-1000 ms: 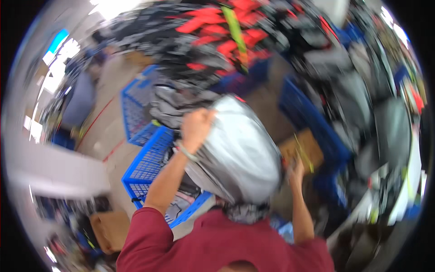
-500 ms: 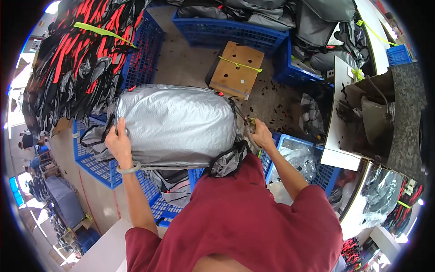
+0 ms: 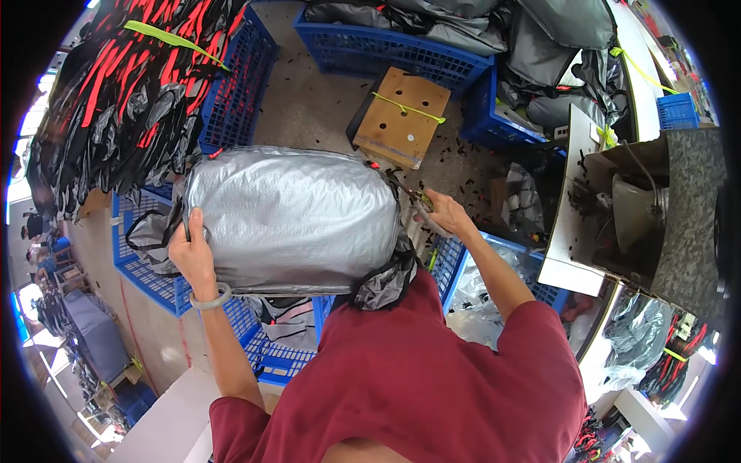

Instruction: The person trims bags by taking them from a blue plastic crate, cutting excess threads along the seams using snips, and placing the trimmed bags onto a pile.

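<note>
A large silver, quilted insulated bag with black trim lies across in front of me, its rounded silver side facing up. My left hand is closed on the bag's left edge, thumb on top of the silver face. In my right hand is a pair of scissors, gripped by the handles, with the blades pointing at the bag's upper right corner by a red tab. Whether the blades touch the trim cannot be made out. Black-and-silver loose fabric hangs at the bag's near right corner.
Blue crates stand around: one beside a heap of black and red straps, another holding silver bags. A brown wooden box sits on the floor among dark scraps. At right is a white-topped bench with a metal housing.
The view has shifted slightly, and the bag and my left hand sit a little further left. The scissors' blades have come nearer the bag's upper right corner.
</note>
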A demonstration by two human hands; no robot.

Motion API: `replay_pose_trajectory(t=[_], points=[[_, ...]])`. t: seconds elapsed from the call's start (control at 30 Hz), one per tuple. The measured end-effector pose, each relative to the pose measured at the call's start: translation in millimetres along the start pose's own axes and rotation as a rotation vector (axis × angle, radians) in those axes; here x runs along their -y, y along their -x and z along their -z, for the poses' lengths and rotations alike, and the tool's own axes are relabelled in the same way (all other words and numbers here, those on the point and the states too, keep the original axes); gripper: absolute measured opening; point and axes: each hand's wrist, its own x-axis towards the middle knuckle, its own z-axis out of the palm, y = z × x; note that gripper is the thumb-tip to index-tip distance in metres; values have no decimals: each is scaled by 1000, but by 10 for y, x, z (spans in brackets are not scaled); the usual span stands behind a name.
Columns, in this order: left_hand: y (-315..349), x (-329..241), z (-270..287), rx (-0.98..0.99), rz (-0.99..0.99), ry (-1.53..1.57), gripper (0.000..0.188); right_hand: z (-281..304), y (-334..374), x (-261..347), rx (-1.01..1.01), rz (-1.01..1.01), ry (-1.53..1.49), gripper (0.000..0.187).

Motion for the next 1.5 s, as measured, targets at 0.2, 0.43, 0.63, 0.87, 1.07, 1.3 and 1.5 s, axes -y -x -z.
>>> replay_pose_trajectory(t=[0.2,0.43,0.63,0.87,1.07,1.3,1.5], points=[[-4,-43,-27,-5,-24,90,38,-120,-7,1,-66,39,4,48],[-43,17,-26,-12,-10,78,39,-275,32,121,-283,57,-44,34],[-81,155,-28,-27,8,90,42,-123,-160,116,-241,151,130,35],[-91,179,-1,-29,8,125,41,15,-508,192,-130,277,225,32],[-103,231,25,-15,33,127,37,-104,-542,216,-166,305,212,35],[-109,263,53,2,57,190,31,-117,-545,339,-213,325,170,38],[-141,346,76,47,101,164,29,-81,-634,424,-112,282,266,39]])
